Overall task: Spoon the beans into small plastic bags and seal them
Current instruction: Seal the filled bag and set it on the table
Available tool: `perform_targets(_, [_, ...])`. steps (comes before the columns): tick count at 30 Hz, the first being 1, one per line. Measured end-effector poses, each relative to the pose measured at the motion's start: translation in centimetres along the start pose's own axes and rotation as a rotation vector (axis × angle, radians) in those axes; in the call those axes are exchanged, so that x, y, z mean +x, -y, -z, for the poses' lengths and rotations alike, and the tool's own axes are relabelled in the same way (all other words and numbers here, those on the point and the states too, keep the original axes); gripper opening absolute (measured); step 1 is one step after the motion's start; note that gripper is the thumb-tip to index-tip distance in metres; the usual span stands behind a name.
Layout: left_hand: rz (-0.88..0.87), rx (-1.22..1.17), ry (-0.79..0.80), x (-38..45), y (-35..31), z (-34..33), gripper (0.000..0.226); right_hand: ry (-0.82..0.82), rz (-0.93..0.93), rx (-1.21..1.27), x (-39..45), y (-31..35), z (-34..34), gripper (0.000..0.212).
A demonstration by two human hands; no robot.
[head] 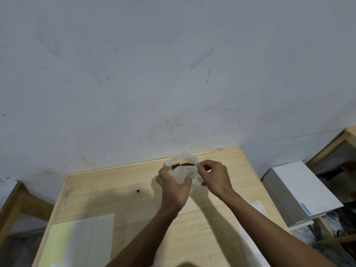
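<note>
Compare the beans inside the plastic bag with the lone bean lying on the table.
The beans in the bag form a dark cluster held above the table; the lone bean lies by itself on the bare wooden table. The bagged beans are enclosed in the clear plastic bag, gripped by the left hand and pinched by the right hand; the lone bean is untouched, left of both hands. Both look dark brown.
</note>
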State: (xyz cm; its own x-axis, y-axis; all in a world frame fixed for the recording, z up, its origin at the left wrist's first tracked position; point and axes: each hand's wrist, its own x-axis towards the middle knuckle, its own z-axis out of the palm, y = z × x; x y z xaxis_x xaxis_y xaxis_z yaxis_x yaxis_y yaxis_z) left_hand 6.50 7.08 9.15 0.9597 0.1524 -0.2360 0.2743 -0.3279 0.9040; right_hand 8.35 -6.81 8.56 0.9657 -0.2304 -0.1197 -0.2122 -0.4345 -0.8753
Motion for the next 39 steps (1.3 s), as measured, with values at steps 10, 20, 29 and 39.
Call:
perform_targets(10, [-0.182,0.297,0.227,0.5,-0.6,2.6,0.021,-0.011,-0.097,0.083,0.1,0.8,-0.4,0.02])
perform_targets(20, [-0.477,0.698,-0.022,0.8,4.1,3.4,0.11,0.182,-0.317,0.533,0.0,1.9,-0.6,0.015])
perform_targets(29, [-0.413,0.74,-0.026,1.2,5.1,4.5,0.099,0.303,-0.337,0.515,0.4,0.7,-1.6,0.018])
perform_targets(39, [-0.304,0.725,-0.121,1.6,6.1,8.8,0.081,0.361,0.046,-0.248,0.8,-4.3,-4.5,0.019])
